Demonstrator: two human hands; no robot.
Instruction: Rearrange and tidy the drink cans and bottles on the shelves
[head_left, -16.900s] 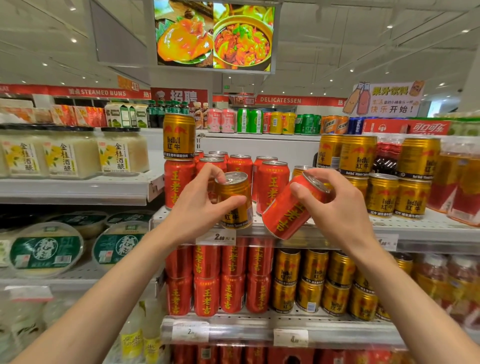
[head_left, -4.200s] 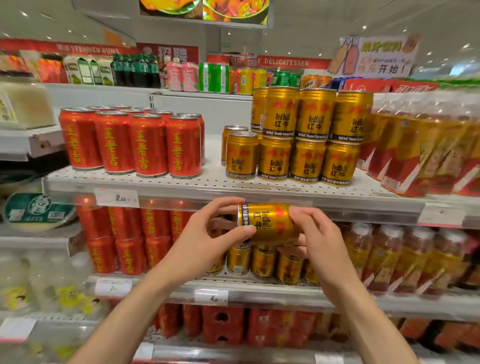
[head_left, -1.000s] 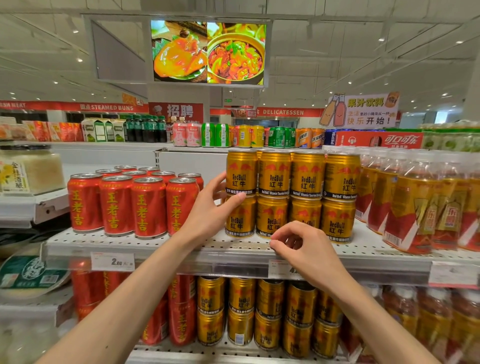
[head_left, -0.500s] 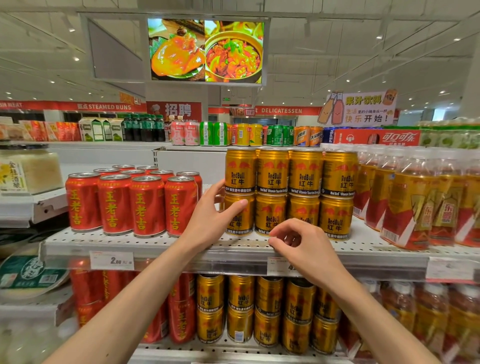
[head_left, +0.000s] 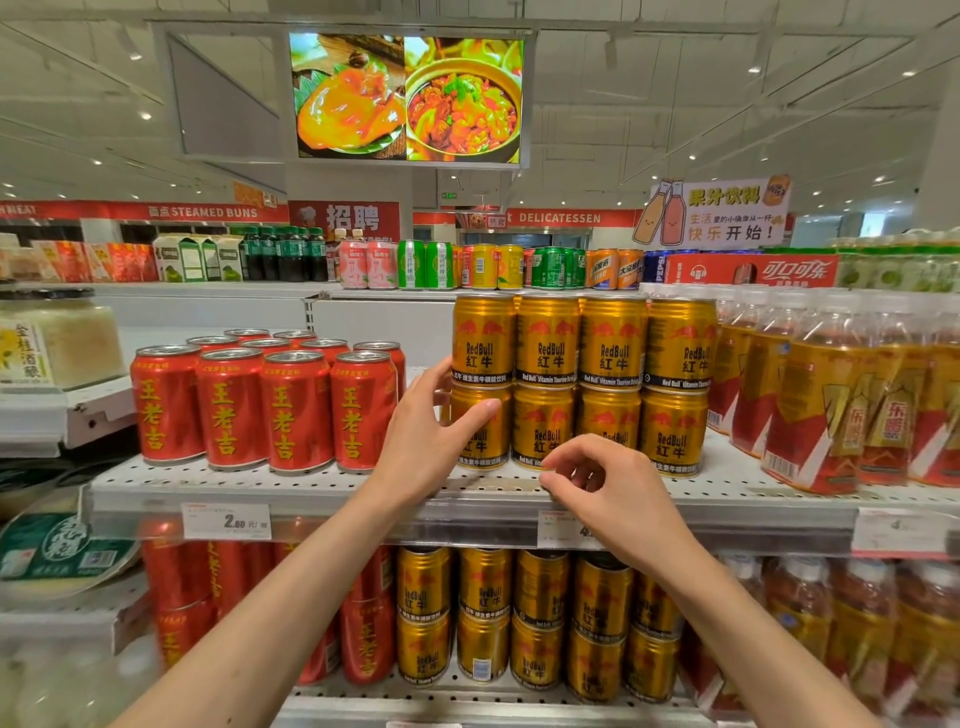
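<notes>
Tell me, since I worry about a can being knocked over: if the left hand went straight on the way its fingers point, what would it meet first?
The left hand already has its fingers at the left end gold can of the bottom row, so that can comes first, with another gold can stacked on it. Whether the fingers truly press it is unclear.
</notes>
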